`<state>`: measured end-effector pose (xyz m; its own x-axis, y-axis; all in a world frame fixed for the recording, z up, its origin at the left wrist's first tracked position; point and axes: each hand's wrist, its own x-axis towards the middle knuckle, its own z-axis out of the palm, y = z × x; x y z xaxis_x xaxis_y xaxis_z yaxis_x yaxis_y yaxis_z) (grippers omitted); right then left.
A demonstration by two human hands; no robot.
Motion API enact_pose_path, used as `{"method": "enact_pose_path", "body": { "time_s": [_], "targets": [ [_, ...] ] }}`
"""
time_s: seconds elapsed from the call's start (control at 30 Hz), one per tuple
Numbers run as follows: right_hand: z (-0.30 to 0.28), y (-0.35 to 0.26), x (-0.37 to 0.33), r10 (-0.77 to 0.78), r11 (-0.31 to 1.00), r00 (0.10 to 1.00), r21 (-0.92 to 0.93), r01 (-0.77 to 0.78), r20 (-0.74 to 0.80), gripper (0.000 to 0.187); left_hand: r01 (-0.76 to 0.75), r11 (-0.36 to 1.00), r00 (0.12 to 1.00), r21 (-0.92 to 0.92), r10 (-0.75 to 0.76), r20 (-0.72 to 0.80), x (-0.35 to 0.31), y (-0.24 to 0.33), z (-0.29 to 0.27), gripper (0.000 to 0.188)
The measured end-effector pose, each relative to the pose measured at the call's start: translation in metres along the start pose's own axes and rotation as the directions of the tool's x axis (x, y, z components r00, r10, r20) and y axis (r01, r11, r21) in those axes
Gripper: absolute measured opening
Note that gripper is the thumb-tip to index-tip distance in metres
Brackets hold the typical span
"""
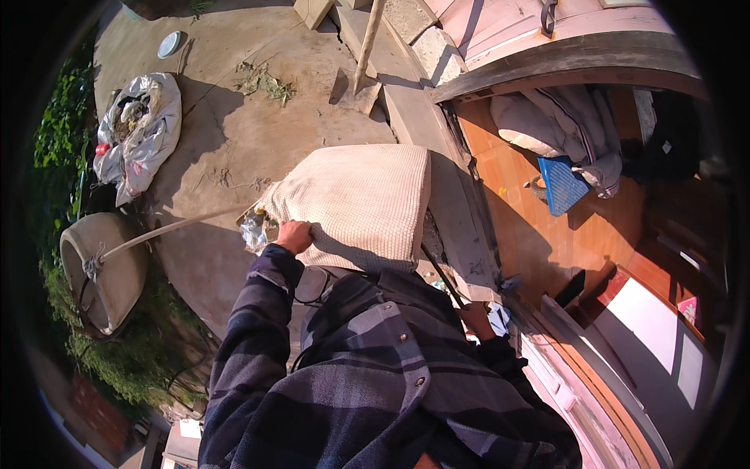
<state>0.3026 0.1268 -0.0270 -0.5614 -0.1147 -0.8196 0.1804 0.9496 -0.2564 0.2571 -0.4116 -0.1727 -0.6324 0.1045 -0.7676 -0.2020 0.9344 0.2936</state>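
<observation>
A cream, box-shaped thing with a woven, ribbed cover [355, 199] is in front of me, close to my body. My left hand [294, 237] is closed on the near left edge of its cover, with the fingertips partly hidden. Crumpled silvery scraps [254, 233] show at its left end, beside that hand. Low on my right side is my right hand [475, 319], its fingers curled at the lower end of a thin dark rod [442, 275]. The rod slants up toward the cream thing's near right corner; where it ends there is hidden.
At left lie a white sack of rubbish [160, 137] and a tan tub [125, 270] with a long pole [183, 224] tied to it. A shovel [358, 92] stands ahead by a concrete step. To the right, a doorway sill [469, 187] borders an orange floor with clothes [547, 129].
</observation>
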Motion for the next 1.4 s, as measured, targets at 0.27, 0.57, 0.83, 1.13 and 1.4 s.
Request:
{"method": "enact_pose_path", "body": {
  "time_s": [0.27,0.57,0.83,1.13,1.4],
  "targets": [
    [0.003,-0.039,0.01,0.113,0.993,0.993,-0.024,-0.114,-0.04,0.044,-0.183,0.949,0.973,-0.258,0.136,-0.189,-0.019,-0.016,-0.027,0.021],
    [0.006,-0.053,0.027,0.057,0.998,0.998,-0.028,-0.057,-0.009,0.038,-0.343,0.916,0.922,-0.206,0.286,-0.262,-0.034,0.011,-0.062,0.021],
    [-0.004,-0.048,0.047,0.079,0.996,0.994,-0.056,-0.075,0.071,0.037,-0.213,0.975,0.956,0.064,0.222,-0.191,0.013,0.036,-0.074,0.027],
    [-0.035,-0.034,0.041,0.008,0.999,1.0,-0.04,-0.007,0.018,0.04,-0.093,0.983,0.991,-0.161,0.075,-0.113,0.008,-0.003,-0.087,0.026],
    [-0.086,-0.034,0.059,-0.023,0.994,0.99,0.1,0.037,-0.14,0.037,-0.41,0.909,0.87,-0.076,0.365,-0.33,0.025,0.027,-0.077,0.023]
  ]
}}
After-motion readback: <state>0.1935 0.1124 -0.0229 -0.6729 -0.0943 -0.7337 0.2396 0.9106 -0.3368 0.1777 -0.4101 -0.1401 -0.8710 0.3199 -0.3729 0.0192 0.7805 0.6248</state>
